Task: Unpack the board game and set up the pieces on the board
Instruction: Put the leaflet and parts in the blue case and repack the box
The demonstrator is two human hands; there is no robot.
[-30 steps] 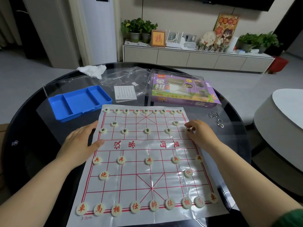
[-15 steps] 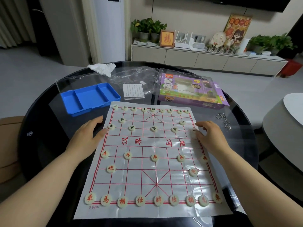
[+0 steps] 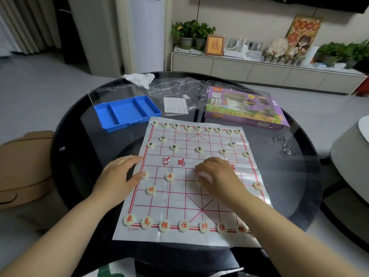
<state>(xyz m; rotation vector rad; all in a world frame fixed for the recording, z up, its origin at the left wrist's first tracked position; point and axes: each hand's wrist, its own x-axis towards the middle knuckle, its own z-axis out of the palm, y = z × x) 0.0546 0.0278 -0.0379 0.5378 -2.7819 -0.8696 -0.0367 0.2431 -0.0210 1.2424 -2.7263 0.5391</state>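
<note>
Step, as judged: aligning pieces | left hand flat on xiangqi mat, left edge | right hand bent over centre soldier, grip unclear | next: centre it on its crossing.

Right hand shifted from board edge to centre.

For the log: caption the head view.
Left hand rests on the white plastic red-gridded board sheet; right hand arches among round cream pieces mid-board.

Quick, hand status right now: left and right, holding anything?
Left hand: open, flat on the left edge of the xiangqi board, holding nothing.
Right hand: fingers curled over a centre xiangqi piece; grip cannot be told.
</note>
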